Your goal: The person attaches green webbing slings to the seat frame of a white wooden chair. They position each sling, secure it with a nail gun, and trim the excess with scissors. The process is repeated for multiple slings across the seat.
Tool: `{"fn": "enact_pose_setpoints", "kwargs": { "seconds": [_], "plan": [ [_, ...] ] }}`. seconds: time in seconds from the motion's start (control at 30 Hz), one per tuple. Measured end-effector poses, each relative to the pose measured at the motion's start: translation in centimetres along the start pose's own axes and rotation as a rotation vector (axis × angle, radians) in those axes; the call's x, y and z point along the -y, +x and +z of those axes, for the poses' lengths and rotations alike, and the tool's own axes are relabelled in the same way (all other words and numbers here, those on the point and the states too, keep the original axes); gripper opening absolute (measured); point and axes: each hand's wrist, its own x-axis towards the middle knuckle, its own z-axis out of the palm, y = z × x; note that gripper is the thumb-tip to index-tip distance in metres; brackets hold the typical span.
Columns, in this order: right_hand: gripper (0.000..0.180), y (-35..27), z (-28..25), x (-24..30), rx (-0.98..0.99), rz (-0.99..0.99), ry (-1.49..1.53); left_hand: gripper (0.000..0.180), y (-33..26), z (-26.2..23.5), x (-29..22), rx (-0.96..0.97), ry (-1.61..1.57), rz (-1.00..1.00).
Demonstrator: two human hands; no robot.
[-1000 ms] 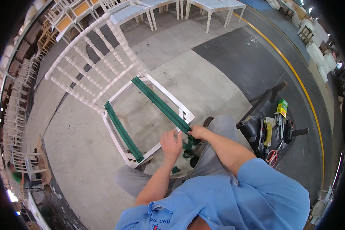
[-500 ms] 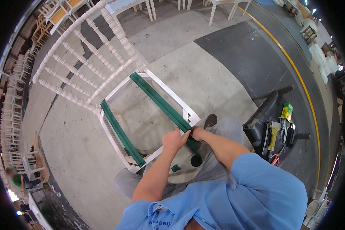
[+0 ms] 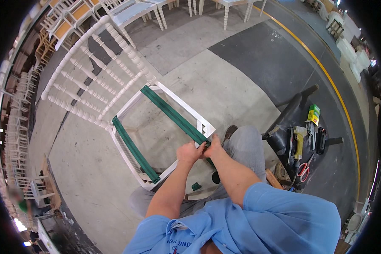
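Observation:
A white chair frame (image 3: 185,101) with a turned-spindle back stands in front of me, its seat open. Two green webbing straps run from the back rail to the front rail, one on the left (image 3: 133,148) and one on the right (image 3: 173,114). Both my hands meet at the near end of the right strap, by the front corner. My left hand (image 3: 189,152) pinches the strap there, its thumb toward my other hand. My right hand (image 3: 214,147) grips the strap from the outer side, fingers partly hidden. More green webbing hangs below, beside a dark round roll (image 3: 216,177).
At right, a dark stool (image 3: 279,137) bears a yellow-handled tool (image 3: 299,146), red-handled scissors (image 3: 303,171) and a green-yellow box (image 3: 313,113). A green webbing scrap (image 3: 196,186) lies on the floor between my legs. White chairs (image 3: 133,15) stand beyond; a person (image 3: 23,203) is far left.
My hands have drawn together at the strap's near end, the right moving slightly left. My right knee has come up and the view has shifted a little.

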Motion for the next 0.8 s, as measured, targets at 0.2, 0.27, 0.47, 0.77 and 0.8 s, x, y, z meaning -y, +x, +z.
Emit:
{"fn": "enact_pose_setpoints", "kwargs": {
  "seconds": [0.2,0.27,0.47,0.77,0.8],
  "plan": [
    [0.066,7.8,-1.6,2.7,0.099,-0.135,0.322,0.071,0.8,-0.7,-1.9,-0.01,0.011,0.079],
    [0.064,9.3,-1.7,2.7,0.072,-0.151,0.358,0.072,0.8,-0.6,-1.7,0.022,0.023,0.06],
    [0.061,11.1,0.7,4.0,0.036,-0.209,0.354,0.07,0.9,0.1,-1.1,-0.013,-0.005,0.068],
    [0.056,14.5,-2.1,3.7,-0.047,-0.24,0.306,0.063,1.3,-0.4,-0.6,0.089,-0.102,0.092],
    [0.056,15.0,-2.4,3.5,-0.057,-0.237,0.297,0.061,1.2,-0.5,-0.6,0.099,-0.11,0.083]
  ]
}}
